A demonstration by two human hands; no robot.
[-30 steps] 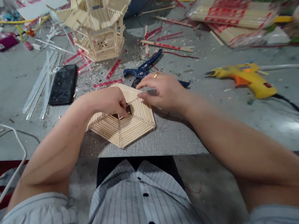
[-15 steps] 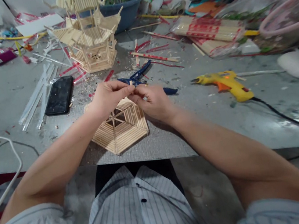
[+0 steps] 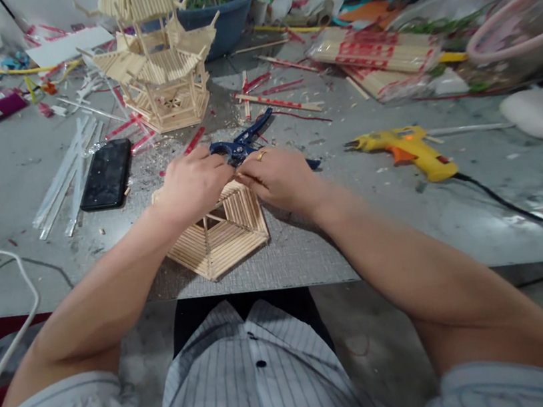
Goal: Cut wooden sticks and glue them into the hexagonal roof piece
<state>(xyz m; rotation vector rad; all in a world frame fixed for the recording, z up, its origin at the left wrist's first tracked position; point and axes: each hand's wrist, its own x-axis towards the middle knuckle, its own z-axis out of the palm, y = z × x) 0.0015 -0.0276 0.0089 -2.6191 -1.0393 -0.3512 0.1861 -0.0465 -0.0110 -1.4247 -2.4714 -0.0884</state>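
Observation:
My left hand [image 3: 198,181] and my right hand [image 3: 278,179] meet above the far edge of a six-sided panel [image 3: 222,247] of glued wooden sticks. Both are closed, fingertips pinched together on a short wooden stick, which the fingers now mostly hide. The panel lies flat near the table's front edge, with open gaps and crossed sticks at its middle; my left hand covers part of it. Just behind my fingers lie blue-handled cutters [image 3: 247,141], partly covered by my right hand.
A stick-built pagoda [image 3: 161,64] stands at the back, beside a blue basin [image 3: 231,24]. On the left are a black phone [image 3: 106,175] and clear glue sticks [image 3: 64,182]. To the right lie a yellow glue gun [image 3: 405,149] with its cord and bagged wooden sticks [image 3: 376,50].
Both hands have turned over, knuckles now up, and dipped slightly nearer the panel. The stick's tip that showed between my fingers is now hidden.

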